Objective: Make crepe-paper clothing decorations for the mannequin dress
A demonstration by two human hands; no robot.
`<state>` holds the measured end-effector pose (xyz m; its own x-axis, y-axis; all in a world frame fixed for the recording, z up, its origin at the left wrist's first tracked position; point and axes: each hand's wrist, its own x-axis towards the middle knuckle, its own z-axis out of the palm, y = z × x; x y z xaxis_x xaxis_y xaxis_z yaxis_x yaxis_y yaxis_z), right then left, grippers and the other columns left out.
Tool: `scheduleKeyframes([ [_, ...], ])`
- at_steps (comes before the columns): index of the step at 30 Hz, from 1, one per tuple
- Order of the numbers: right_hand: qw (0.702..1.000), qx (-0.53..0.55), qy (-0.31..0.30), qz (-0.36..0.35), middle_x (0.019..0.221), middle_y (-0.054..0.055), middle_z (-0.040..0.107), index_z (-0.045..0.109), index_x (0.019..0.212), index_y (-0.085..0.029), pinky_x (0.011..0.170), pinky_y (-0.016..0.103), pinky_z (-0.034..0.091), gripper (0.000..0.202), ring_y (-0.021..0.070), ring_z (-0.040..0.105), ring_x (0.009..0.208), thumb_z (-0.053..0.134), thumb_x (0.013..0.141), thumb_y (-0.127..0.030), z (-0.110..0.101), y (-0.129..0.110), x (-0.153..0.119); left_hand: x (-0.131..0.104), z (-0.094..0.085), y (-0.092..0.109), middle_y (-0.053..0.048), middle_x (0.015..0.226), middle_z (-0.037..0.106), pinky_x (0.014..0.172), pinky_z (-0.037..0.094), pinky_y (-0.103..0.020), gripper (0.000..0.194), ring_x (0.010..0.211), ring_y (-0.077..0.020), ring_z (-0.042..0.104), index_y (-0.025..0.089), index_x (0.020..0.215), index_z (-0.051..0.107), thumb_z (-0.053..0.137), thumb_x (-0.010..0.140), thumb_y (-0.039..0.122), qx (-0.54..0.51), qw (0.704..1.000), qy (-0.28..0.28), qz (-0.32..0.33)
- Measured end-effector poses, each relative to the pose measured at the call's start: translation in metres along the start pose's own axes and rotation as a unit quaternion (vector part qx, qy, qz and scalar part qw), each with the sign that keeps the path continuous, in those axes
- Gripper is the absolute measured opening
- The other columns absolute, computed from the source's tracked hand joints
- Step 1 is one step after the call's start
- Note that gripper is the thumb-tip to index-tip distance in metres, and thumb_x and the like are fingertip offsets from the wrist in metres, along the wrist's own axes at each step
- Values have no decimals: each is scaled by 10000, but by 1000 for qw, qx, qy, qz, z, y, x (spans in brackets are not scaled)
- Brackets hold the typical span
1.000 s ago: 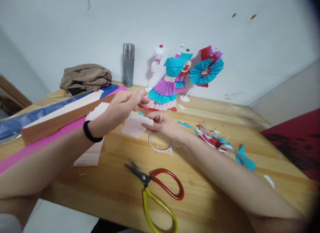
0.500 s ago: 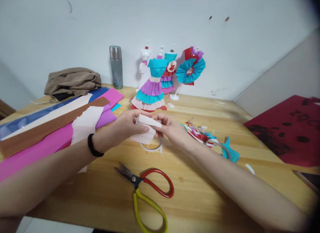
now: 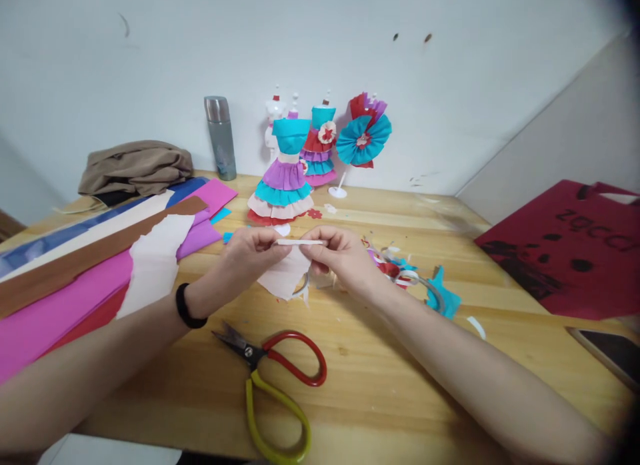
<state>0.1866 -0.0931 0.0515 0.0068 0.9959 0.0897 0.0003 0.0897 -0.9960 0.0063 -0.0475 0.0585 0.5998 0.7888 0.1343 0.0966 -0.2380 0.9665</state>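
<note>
A pale pink paper piece (image 3: 284,276) hangs between my hands, its upper edge folded into a narrow strip. My left hand (image 3: 253,253) pinches the strip's left end between thumb and fingers. At the right end, my right hand (image 3: 337,252) pinches it the same way. Partly hidden behind the paper, a roll of tape (image 3: 303,286) lies on the wooden table (image 3: 380,385). Nearer to me are scissors (image 3: 255,355) with one red and one yellow handle, blades spread, touched by neither hand.
Miniature forms in crepe paper dresses (image 3: 285,175) stand by the wall, near a grey flask (image 3: 220,138). Coloured paper sheets (image 3: 95,288) and a brown cloth (image 3: 135,168) lie left. Scraps (image 3: 443,292), a red bag (image 3: 565,252) and a phone (image 3: 610,352) are right.
The paper's folded top has turned to show as a thin level strip, and the loose part hangs below. My left hand has moved towards the strip's end. The whole view has shifted slightly.
</note>
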Motion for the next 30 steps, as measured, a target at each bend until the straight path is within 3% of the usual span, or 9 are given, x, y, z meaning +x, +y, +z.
scheduleKeyframes([
  [5,1000,-13,9,-18,487,-60,540,631,683,-171,425,209,286,320,53,421,409,789,613,-440,-6,-5,1,-2,7,2,-11,594,574,540,401,-234,358,572,-127,517,141,677,623,716,732,482,-61,997,-5,-46],
  [10,999,-24,-22,-9,491,-62,541,627,664,-174,435,205,286,266,54,422,433,757,628,-404,-4,-10,-1,-2,11,3,-2,594,563,535,365,-220,288,560,-105,472,141,658,633,677,741,413,-35,998,56,-22],
  [14,999,-26,1,-18,475,-61,543,624,614,-176,431,202,286,244,50,422,428,751,612,-384,-5,-9,0,2,9,2,5,583,550,537,331,-220,247,562,-98,447,145,601,629,684,734,346,8,996,86,11],
  [20,999,0,23,44,404,-74,510,677,665,-167,359,182,206,258,34,345,345,779,606,-397,-4,-7,-2,-4,7,3,-11,610,630,566,393,-224,213,594,-115,512,146,644,718,706,728,342,-5,995,103,0],
  [25,996,54,25,67,555,-4,679,681,679,-158,367,169,335,282,58,515,380,814,598,-393,5,-5,-6,-16,7,7,38,465,544,418,275,-184,158,415,-53,386,154,681,726,686,751,290,-22,992,122,-11],
  [30,993,106,38,28,645,17,738,716,726,-175,451,191,447,285,108,649,508,866,559,-350,11,3,-7,-20,10,-1,0,600,674,417,372,-164,150,456,-69,537,144,743,728,731,733,293,-77,989,124,-26],
])
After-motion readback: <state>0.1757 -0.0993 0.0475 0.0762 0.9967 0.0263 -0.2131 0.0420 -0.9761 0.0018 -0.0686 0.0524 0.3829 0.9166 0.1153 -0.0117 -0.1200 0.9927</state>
